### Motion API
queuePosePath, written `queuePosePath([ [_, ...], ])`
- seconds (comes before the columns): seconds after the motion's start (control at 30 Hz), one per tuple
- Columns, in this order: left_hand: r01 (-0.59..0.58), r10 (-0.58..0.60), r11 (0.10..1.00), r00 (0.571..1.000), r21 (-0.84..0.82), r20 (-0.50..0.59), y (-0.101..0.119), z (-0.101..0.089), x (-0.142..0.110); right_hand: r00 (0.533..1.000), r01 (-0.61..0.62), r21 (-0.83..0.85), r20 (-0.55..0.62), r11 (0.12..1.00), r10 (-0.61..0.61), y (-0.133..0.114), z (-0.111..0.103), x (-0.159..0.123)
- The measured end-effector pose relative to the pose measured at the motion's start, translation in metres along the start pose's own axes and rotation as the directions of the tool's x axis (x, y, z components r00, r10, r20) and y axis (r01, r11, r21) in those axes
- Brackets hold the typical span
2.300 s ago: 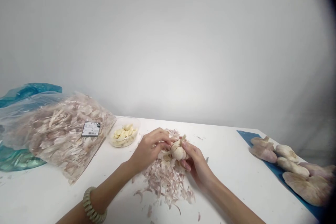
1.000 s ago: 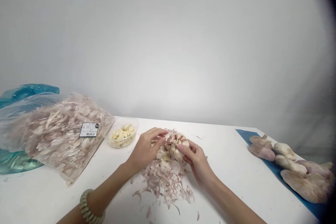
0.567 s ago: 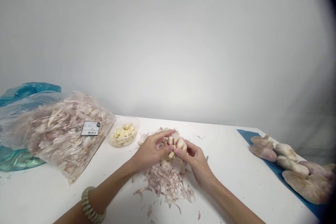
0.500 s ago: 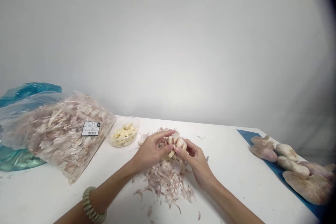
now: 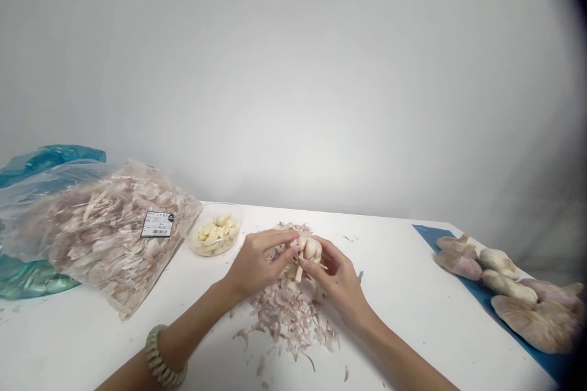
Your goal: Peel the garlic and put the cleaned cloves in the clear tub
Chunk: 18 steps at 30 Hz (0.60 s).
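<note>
We see the left hand (image 5: 259, 266) and right hand (image 5: 339, 281) pinching a garlic bulb (image 5: 309, 249). Papery skins (image 5: 287, 321) heap beneath on the surface (image 5: 403, 317).

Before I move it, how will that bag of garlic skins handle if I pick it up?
The clear plastic bag of garlic skins is probably light for its size, being filled with papery skins. It will likely sag and flop when lifted, since it lies slumped.

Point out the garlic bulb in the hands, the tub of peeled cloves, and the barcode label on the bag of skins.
garlic bulb (image 5: 312, 249), head view, on its papery skin
clear plastic tub (image 5: 215, 254), head view, on its front rim
barcode label (image 5: 157, 224), head view, on the label's middle
</note>
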State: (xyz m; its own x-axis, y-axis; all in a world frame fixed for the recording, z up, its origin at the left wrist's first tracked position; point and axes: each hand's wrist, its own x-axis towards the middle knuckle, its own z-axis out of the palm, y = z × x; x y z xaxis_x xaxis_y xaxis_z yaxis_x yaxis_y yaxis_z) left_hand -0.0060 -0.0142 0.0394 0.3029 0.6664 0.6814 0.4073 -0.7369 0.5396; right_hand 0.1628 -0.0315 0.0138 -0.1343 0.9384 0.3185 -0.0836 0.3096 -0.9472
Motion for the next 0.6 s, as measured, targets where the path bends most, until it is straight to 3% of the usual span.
queuePosePath([
  [0.3, -0.305, 0.317, 0.936, 0.948, 0.178, -0.041, -0.013, 0.001, -0.002, 0.998, 0.067, -0.136, -0.009, 0.988, -0.069, 0.008, -0.007, 0.002],
  [0.6, -0.384, 0.426, 0.872, 0.901, 0.305, -0.081, -0.015, 0.007, -0.006, 0.997, 0.032, -0.196, -0.057, 0.980, -0.044, 0.005, -0.004, 0.001],
])
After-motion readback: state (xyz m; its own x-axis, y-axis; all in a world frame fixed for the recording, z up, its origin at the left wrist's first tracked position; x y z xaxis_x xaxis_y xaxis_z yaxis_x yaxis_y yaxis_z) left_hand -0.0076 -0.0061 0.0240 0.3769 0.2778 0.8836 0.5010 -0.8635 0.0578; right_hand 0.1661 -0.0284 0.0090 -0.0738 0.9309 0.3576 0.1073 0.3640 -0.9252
